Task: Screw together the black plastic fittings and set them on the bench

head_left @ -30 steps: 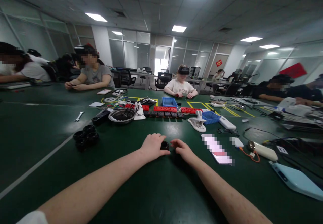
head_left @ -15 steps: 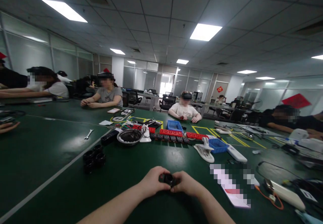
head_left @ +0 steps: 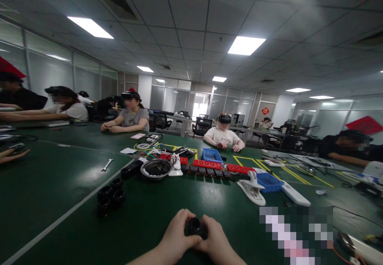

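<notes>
A: Saw what in the left hand?

B: Saw a round black piece there, with the thumb at the near side of it and the fingers bent at the left side. Saw also the right hand around the same piece, from the opposite side.

A: So, found neither hand released?

B: Found both closed on the piece, grasping together, with the hole turned upward. Could not tell about contact between the piece and the table, because of the hands around it.

A: Located the piece where, exactly?

B: Located it over the near part of the surface, well apart from the far edge.

A: Noticed other black things?

B: Counted four similar pieces to the left, standing close together, just beside a pale line on the surface. Noticed a wrench lying farther, across that line.

A: And saw what toward the far edge?

B: Saw a bowl, a row of black sockets and a white clip, with a blue tray just beside the clip. Saw also, at the far edge, a seated person in a white shirt, with both forearms on the surface.
</notes>
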